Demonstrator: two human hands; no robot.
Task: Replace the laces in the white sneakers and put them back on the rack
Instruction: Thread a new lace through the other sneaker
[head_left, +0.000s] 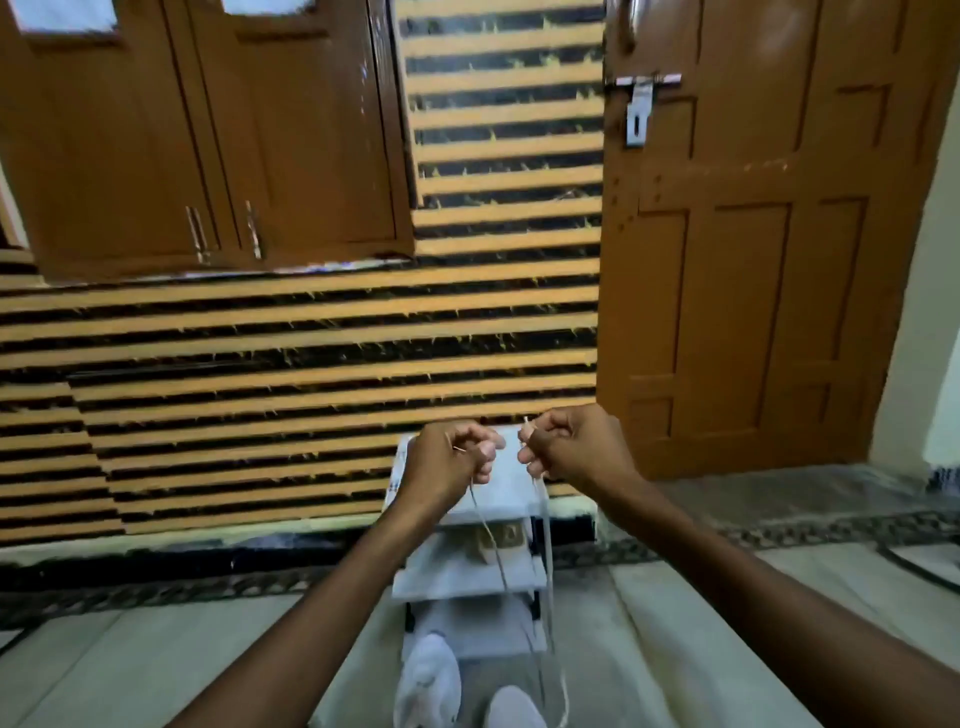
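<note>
The white sneakers (428, 675) sit side by side on the pale floor at the very bottom of our view, just in front of the rack (467, 578). We cannot tell whether any lace runs through their eyelets.

We hold both hands raised, close together but apart, above the rack. Our left hand (447, 462) has its fingers curled round one end of a white lace (546, 545), a short tip poking out beside the knuckles. Our right hand (576, 447) pinches the other end between thumb and fingers, its tip sticking upward. From both fists the two strands hang down in front of the rack's shelves and meet in a loop near the right-hand sneaker, at the lower edge of the view.

The rack is small and white, with tiers one above another, and stands at the foot of a wall (311, 338) striped in orange and black. Something beige rests on a middle tier, too blurred for us to name. A brown door (753, 260) stands to the right, and brown cabinet doors (208, 130) hang at upper left.
</note>
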